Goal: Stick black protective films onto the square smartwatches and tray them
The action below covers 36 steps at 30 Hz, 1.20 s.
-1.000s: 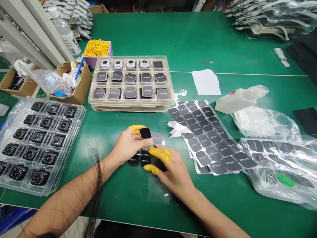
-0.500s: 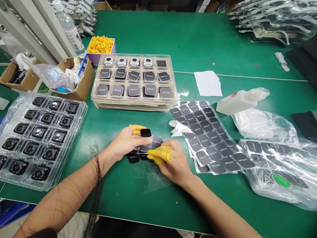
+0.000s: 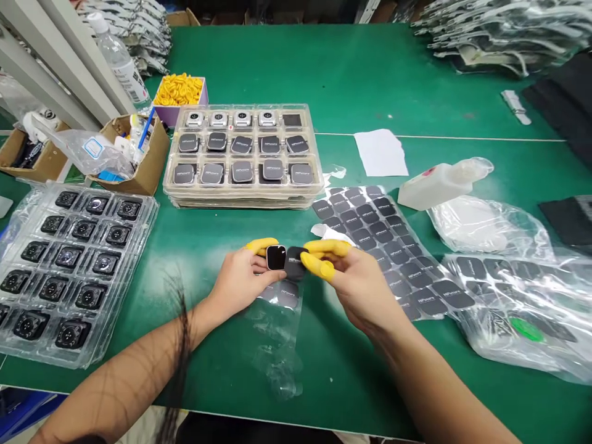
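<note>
My left hand (image 3: 243,274), a yellow finger cot on at least one finger, pinches a square smartwatch (image 3: 276,258) with its glossy black screen turned up. Close beside the watch's right edge, my right hand (image 3: 354,277) grips a dark grey square screen sticker (image 3: 295,262) with printed lettering, between fingers in yellow cots. The sticker looks slightly blurred. Beneath both hands lies a clear film strip (image 3: 277,345) with a few more dark stickers at its upper end, partly hidden by the hands.
A stacked tray (image 3: 243,197) of watches stands behind my hands. Another clear tray (image 3: 108,308) of black watches lies left. Sheets of stickers (image 3: 379,234), a white bottle (image 3: 435,183) and plastic bags (image 3: 522,327) are right. Boxes (image 3: 148,166) and yellow finger cots (image 3: 179,90) sit back left.
My right hand has lifted a sticker off the strip and brought it up beside the watch. My left hand has tilted the watch's screen more toward me. The view has shifted slightly.
</note>
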{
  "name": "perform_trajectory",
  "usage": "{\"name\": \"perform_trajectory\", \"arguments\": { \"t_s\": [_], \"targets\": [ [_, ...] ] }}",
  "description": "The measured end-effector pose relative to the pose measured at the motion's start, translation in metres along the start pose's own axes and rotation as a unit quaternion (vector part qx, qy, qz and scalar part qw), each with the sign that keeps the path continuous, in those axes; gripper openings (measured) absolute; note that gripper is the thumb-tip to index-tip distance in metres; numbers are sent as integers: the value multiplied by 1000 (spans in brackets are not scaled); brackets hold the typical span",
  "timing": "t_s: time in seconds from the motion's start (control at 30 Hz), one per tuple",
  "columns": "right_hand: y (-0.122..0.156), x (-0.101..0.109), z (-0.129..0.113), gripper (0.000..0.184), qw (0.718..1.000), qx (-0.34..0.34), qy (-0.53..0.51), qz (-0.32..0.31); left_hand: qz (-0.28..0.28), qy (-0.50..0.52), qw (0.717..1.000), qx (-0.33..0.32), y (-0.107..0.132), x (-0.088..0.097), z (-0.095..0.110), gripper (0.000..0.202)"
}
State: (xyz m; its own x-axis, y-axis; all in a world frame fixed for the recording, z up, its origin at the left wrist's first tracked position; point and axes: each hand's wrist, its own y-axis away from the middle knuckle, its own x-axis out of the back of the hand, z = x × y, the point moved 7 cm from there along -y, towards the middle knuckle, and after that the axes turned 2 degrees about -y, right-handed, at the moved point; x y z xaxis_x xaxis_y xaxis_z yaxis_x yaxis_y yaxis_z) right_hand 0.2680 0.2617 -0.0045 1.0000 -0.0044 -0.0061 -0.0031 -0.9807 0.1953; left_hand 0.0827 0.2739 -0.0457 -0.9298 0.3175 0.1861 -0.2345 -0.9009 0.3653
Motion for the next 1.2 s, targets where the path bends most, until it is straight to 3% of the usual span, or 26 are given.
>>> {"name": "perform_trajectory", "arguments": {
  "t_s": [0.1,0.23,0.73,1.2],
  "targets": [
    [-17,-6,31,45,995,-82,-46,21,-10,-20,1000,0,1,-1,1,48],
    [-15,-10,45,45,991,-118,-64,18,-10,-30,999,-16,1,-2,4,47],
    [-13,-14,43,45,990,-130,-51,6,-10,-7,1000,0,1,-7,0,48],
    [-13,-16,43,41,989,-139,-55,9,-14,-50,999,-16,1,-7,3,37]
  ]
}}
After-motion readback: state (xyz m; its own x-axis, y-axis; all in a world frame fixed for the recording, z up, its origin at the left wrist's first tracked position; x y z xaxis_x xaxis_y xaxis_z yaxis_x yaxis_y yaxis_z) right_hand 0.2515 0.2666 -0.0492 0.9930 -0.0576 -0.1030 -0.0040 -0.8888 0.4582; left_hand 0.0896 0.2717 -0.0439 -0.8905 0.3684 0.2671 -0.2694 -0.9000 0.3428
